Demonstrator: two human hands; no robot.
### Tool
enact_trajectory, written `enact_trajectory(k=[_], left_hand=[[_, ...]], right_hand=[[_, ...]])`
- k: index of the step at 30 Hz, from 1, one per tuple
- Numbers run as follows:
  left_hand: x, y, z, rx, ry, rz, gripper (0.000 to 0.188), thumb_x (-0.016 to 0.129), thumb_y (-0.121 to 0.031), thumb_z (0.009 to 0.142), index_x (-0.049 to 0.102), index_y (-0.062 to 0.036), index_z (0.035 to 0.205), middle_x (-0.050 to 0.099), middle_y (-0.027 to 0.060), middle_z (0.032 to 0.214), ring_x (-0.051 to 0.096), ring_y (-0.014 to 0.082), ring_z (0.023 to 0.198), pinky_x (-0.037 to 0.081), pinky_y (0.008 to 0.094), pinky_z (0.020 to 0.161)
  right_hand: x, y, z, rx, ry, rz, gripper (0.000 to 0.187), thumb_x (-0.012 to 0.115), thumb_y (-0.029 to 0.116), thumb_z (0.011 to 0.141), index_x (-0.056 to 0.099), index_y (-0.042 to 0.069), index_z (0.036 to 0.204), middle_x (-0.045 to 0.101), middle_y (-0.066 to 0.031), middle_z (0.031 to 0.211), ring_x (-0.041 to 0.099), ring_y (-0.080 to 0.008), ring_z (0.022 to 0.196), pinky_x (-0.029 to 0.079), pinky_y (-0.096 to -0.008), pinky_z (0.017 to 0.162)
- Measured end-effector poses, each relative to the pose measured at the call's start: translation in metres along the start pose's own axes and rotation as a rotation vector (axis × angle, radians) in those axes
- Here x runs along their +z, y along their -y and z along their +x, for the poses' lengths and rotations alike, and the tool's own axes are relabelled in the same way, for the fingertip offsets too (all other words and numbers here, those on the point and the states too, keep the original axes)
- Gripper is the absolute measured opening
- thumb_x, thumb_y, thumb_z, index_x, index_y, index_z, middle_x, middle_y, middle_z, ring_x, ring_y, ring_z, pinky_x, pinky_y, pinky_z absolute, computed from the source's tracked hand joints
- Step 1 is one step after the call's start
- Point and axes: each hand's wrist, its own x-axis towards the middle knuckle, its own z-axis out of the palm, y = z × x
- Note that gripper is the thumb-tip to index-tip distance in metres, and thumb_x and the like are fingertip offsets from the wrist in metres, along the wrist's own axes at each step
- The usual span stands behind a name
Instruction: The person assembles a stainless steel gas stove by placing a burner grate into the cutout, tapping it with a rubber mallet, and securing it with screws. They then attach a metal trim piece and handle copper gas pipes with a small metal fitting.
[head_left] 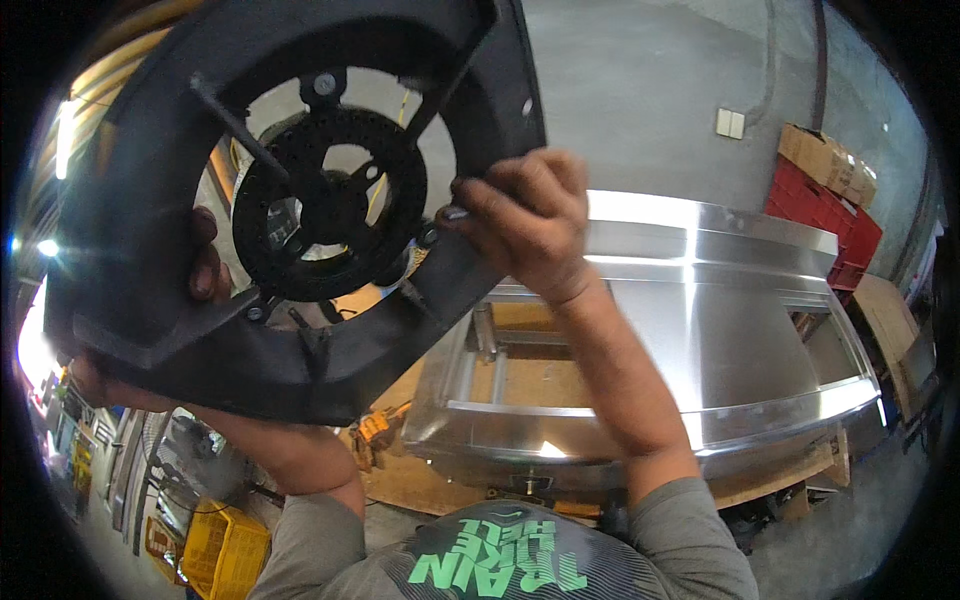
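Observation:
A large black plastic fan shroud (130,210) is raised and tilted in front of me at the upper left. Spokes join its frame to a perforated central ring (400,225), with bolt heads at the joints. My left hand (206,262) grips the shroud from behind and below, fingers curled through the round opening; its palm is hidden. My right hand (535,215) is closed in a pinch at the shroud's right side, beside a bolt (428,234). Something small and dark shows at these fingertips, too unclear to name.
A shiny sheet-metal counter (640,340) with rectangular cutouts lies below and to the right. Red crates (822,225) topped by a cardboard box (828,163) stand at the wall. At lower left are a yellow crate (225,550) and a wire-guarded fan (190,460).

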Motion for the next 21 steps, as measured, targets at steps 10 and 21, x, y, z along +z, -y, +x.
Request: enact_trajectory(k=[10, 21], left_hand=[[0.061, 0.133, -0.112, 0.048, -0.414, -0.099, 0.115, 0.085, -0.059, 0.061, 0.039, 0.0085, 0.142, 0.053, 0.027, 0.135, 0.061, 0.0352, 0.116, 0.051, 0.0451, 0.099], [0.069, 0.111, -0.195, -0.566, -0.531, -0.006, 0.079, 0.089, -0.033, 0.063, 0.059, 0.0098, 0.123, 0.068, 0.0214, 0.114, 0.069, 0.032, 0.1, 0.055, 0.0418, 0.093]], right_hand=[[-0.123, -0.096, 0.111, -0.607, 0.49, -0.116, 0.023, 0.08, 0.025, 0.071, 0.074, 0.013, 0.09, 0.059, -0.0007, 0.088, 0.06, -0.0171, 0.083, 0.05, -0.035, 0.071], [-0.076, -0.126, -0.006, -0.323, 0.762, 0.248, 0.02, 0.077, 0.034, 0.075, 0.072, 0.018, 0.086, 0.061, 0.0034, 0.092, 0.058, -0.0209, 0.096, 0.049, -0.038, 0.081]])
